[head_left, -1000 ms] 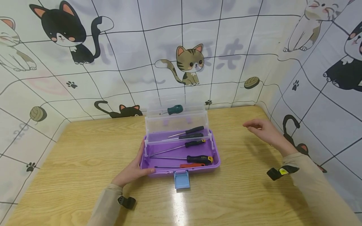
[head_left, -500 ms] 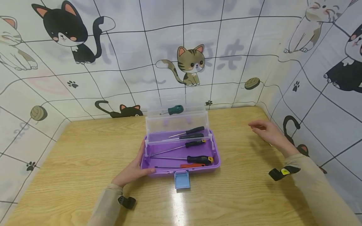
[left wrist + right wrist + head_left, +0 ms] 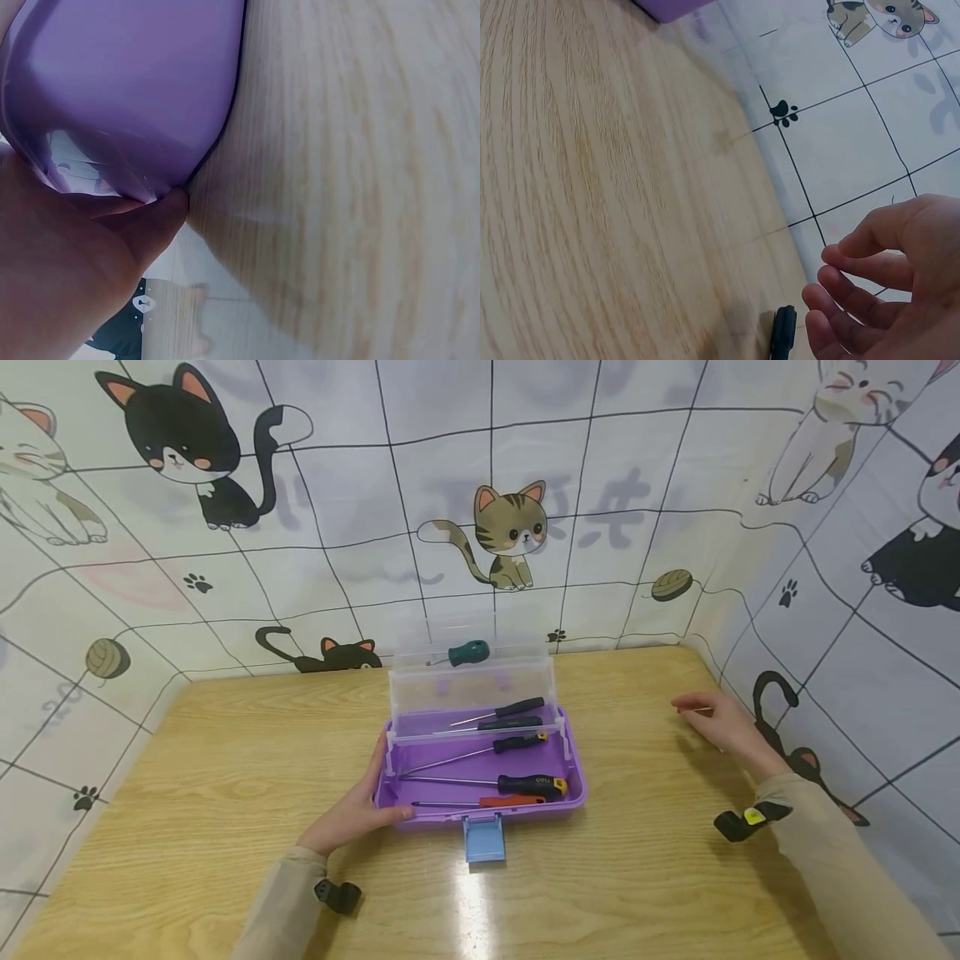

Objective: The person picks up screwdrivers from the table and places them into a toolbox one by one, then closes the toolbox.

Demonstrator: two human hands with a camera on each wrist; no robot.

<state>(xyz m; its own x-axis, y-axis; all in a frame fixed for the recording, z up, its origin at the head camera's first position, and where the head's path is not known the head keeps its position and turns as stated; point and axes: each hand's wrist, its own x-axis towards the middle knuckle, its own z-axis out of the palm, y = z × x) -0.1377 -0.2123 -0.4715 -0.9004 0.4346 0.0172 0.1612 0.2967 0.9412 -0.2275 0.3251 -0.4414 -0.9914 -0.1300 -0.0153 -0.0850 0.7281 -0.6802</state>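
A purple toolbox (image 3: 442, 760) sits on the table with its clear lid (image 3: 472, 685) raised and its blue latch (image 3: 484, 841) hanging at the front. My left hand (image 3: 356, 810) grips the box's left end, thumb at the front corner. Inside lie several screwdrivers: a red-handled one (image 3: 512, 802) in front, a large black-and-yellow one (image 3: 531, 786), and black-handled ones behind. A stubby green-handled screwdriver (image 3: 469, 652) shows at the lid. Off to the right, my right hand (image 3: 723, 727) hovers with loosely bent fingers, holding nothing; near it lies a slim dark object (image 3: 783, 331), partly cut off.
The wooden table (image 3: 255, 760) meets a wall (image 3: 337, 552) covered in cat-print sheet at the back and sides. Both wrists carry small black cameras, on the left (image 3: 339, 897) and on the right (image 3: 738, 823).
My right hand has shifted a little to the right and slightly lower, away from the toolbox. The left hand keeps its grip on the box, which stays in place.
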